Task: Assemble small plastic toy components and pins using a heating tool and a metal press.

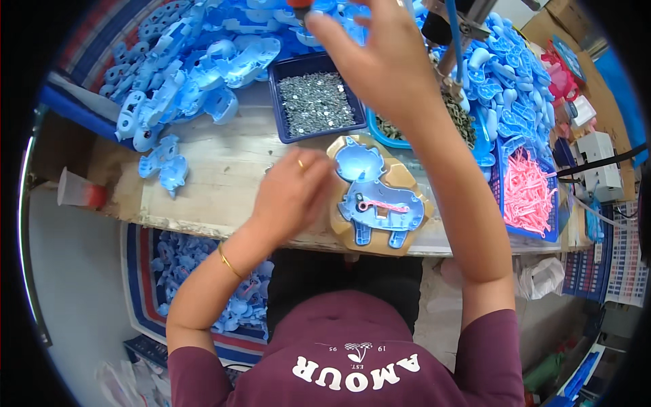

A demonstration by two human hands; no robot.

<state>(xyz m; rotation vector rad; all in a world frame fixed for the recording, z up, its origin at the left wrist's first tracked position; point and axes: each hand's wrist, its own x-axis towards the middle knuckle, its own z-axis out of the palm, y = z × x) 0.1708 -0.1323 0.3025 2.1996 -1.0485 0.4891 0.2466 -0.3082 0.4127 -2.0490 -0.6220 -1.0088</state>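
My left hand (293, 195) is just left of a tan holding block (339, 230), its fingers curled together and their tips blurred; what they hold, if anything, is hidden. In the block lies a blue animal-shaped plastic shell half (380, 205), hollow side up, with a round head part. A pink plastic piece (385, 206) with a ring end lies across the shell, next to a small dark part. My right hand (380, 57) is raised at the top edge, thumb spread from the fingers. Beside its thumb tip is an orange and black tool (300, 8), mostly cut off.
Behind the block stand a dark blue tray of screws (315, 105) and a light blue tray of brownish small parts (466, 122). Blue shells (196, 74) are heaped back left, blue pieces (519, 88) back right. A basket holds pink pieces (525, 197). A metal post (468, 41) rises behind.
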